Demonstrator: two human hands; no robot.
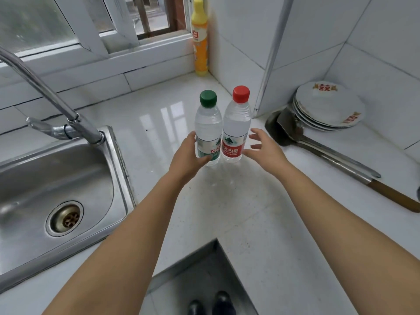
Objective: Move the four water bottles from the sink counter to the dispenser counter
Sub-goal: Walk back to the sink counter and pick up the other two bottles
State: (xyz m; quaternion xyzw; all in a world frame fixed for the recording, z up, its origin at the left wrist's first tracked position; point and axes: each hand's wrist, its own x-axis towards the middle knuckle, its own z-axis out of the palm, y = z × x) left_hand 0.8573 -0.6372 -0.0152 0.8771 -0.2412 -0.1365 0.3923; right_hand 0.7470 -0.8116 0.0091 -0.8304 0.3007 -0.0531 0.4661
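Note:
Two clear water bottles stand upright and touching on the white counter (159,137) beside the sink. The green-capped bottle (208,123) is on the left, the red-capped bottle (236,123) on the right. My left hand (188,155) wraps the lower part of the green-capped bottle, thumb and fingers on its label. My right hand (263,148) is just right of the red-capped bottle with fingers spread, thumb close to its base, not closed on it. No other water bottles are in view.
A steel sink (56,185) with a faucet (45,96) lies to the left. A yellow detergent bottle (200,42) stands in the back corner. Stacked plates (327,108) and a long-handled spatula (322,151) lie at right. The counter edge cuts in near my feet.

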